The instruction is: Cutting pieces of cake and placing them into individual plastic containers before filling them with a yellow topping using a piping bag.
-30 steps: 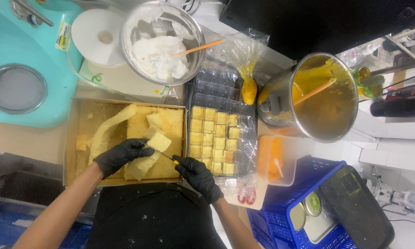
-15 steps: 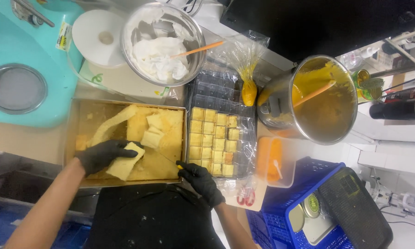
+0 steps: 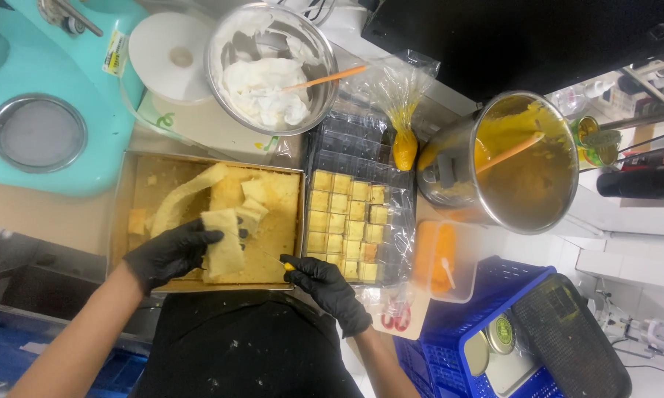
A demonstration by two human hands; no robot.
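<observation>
I see the left hand (image 3: 171, 253), black-gloved, closed on a slab of sponge (image 3: 224, 247), fingers curled over the slab's near edge, the slab lying inside the tray (image 3: 129, 193). The right hand (image 3: 326, 284), also gloved, is clenched round a knife (image 3: 282, 263) with a yellow handle, the thin blade reaching left into the tray towards the held slab; I cannot tell whether the edge touches cake. The slab sits at the tray's near middle, with loose offcuts (image 3: 252, 200) just beyond it and a long curved crust strip (image 3: 183, 196) arching from the tray's far right towards its near left. One small cube (image 3: 137, 221) lies by the tray's left wall. Just right of the tray stands a clear box (image 3: 355, 151) of compartments, the near rows filled with cake squares (image 3: 344, 221). Beyond the tray is a steel bowl (image 3: 271, 66) of white cream with an orange spatula (image 3: 324, 78). Far right of the tray stands a steel pot (image 3: 512, 162) of yellow cream; between box and pot lies a knotted piping bag (image 3: 403, 144). Left of the tray's far corner stands a turquoise mixer (image 3: 48, 96). A blue crate (image 3: 457, 346) sits near right of the tray.
</observation>
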